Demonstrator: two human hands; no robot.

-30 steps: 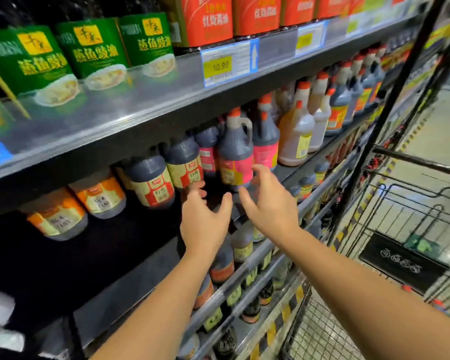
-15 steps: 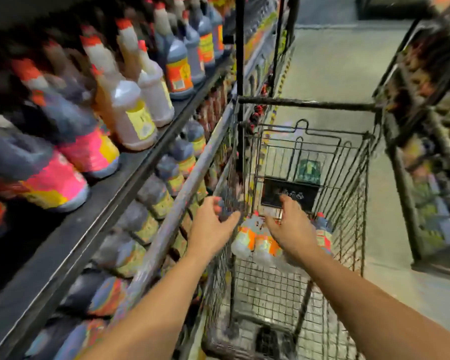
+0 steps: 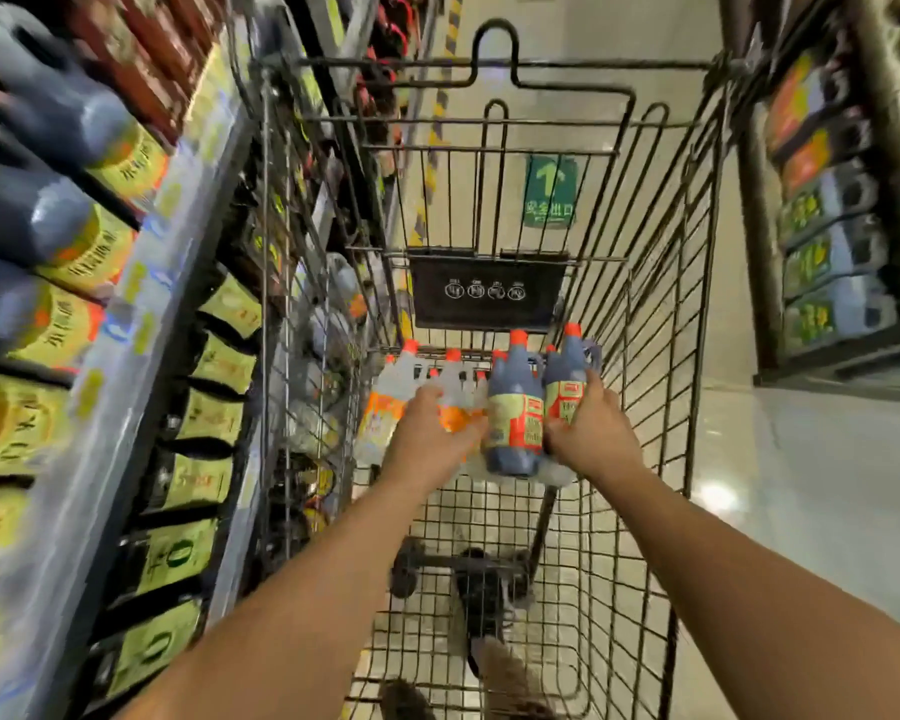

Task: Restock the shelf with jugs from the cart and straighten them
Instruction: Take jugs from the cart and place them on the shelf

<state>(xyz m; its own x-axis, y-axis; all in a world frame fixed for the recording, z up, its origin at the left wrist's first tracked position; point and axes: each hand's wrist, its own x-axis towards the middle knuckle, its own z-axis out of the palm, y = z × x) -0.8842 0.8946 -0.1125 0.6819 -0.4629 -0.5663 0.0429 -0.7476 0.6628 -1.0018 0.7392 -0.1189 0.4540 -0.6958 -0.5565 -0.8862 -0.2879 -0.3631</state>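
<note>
Both bare forearms extend forward and down from the lower corners, converging toward the hands, wrists straight and backs of the hands turned up. The left hand (image 3: 427,433) lies with bent fingers over the pale jugs (image 3: 385,407) just ahead of it, thumb angled inward toward the right hand; whether it closes on one cannot be told. The right hand (image 3: 596,441), level with the left, grips the side of a dark jug (image 3: 567,371), one finger raised along its shoulder. The two hands are near each other without touching.
</note>
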